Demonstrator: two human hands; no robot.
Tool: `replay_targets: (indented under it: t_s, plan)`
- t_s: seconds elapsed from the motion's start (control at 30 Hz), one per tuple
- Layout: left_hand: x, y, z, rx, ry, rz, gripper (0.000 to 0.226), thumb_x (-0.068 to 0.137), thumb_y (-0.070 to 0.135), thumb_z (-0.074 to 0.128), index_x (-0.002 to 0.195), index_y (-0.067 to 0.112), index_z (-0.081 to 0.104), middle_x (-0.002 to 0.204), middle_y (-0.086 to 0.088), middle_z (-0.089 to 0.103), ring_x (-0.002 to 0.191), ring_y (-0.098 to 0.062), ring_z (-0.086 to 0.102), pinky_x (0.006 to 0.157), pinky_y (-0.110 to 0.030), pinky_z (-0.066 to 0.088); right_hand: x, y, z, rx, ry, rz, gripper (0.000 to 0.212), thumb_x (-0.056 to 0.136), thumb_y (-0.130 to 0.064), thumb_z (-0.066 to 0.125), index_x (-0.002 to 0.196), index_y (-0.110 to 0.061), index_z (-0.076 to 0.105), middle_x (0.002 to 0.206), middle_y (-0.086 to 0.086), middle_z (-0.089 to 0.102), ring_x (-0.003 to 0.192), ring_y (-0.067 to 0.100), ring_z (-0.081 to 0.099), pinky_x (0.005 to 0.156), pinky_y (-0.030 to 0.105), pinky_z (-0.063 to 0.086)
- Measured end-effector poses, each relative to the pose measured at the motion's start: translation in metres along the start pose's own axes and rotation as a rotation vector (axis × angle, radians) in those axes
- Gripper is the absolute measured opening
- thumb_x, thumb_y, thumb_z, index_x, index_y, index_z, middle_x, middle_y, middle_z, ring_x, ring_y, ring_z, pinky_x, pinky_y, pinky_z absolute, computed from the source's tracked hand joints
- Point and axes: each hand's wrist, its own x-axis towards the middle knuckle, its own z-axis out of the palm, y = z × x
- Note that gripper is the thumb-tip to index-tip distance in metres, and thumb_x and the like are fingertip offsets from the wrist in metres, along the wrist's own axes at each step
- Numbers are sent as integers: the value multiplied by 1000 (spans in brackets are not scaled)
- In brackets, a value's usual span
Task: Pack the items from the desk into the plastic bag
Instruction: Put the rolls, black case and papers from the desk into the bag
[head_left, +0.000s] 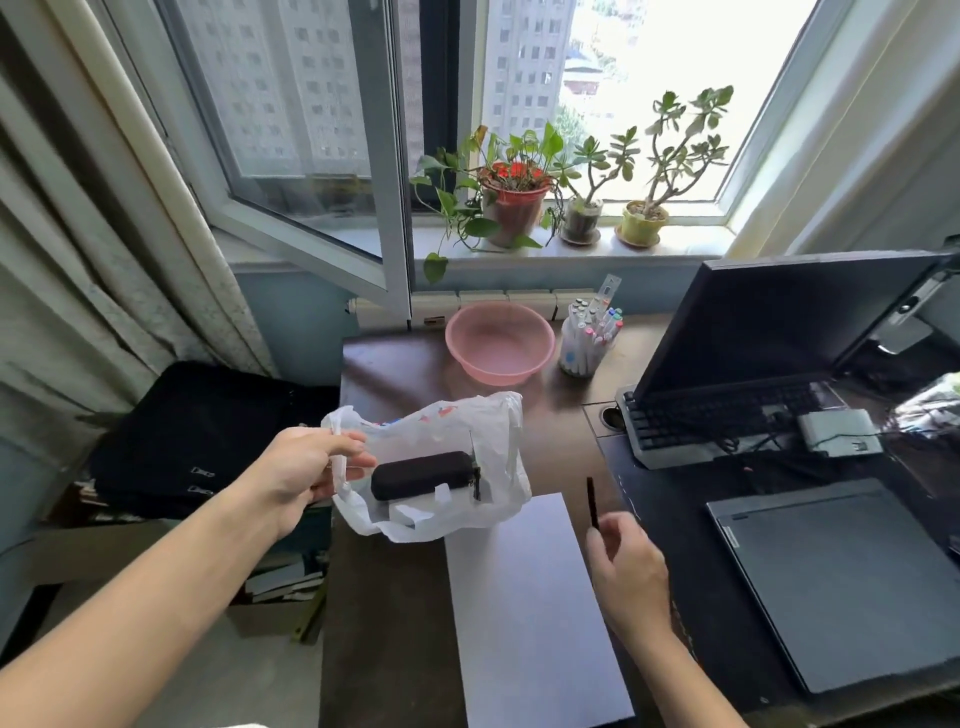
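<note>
A white plastic bag (488, 441) lies open on the dark desk (395, 597), its mouth turned toward me. A black zip case (423, 475) rests inside it, seen through the opening. My left hand (306, 467) grips the bag's left handle and holds the mouth apart. My right hand (628, 566) hovers to the right of the bag, pinching a thin black pen (591, 501) that points upward. A white sheet of paper (524, 608) lies flat between my hands.
Behind the bag stand a pink basin (498, 343) and a cup of markers (584, 343). A monitor (779, 322), keyboard (691, 426) and closed laptop (841, 577) fill the right side. A black bag (202, 436) sits left of the desk. Potted plants (519, 197) line the windowsill.
</note>
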Motion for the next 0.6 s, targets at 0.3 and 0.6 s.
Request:
replay_targets:
  t_s: [0.3, 0.6]
  plan:
    - [-2, 0, -12, -26, 7, 15, 18, 87, 11, 56, 99, 5, 69, 64, -6, 74, 77, -25, 68, 74, -35, 49, 22, -165, 26, -297, -122, -867, 5, 89, -16, 54, 86, -13, 56, 75, 3, 65, 68, 26, 54, 58, 34, 41]
    - [1, 5, -27, 14, -39, 26, 25, 88, 16, 59, 103, 0, 70, 70, -9, 70, 72, -24, 65, 69, -30, 49, 69, -175, 102, -784, -569, -593, 22, 92, -23, 57, 110, -11, 60, 111, 9, 64, 92, 31, 60, 66, 34, 39]
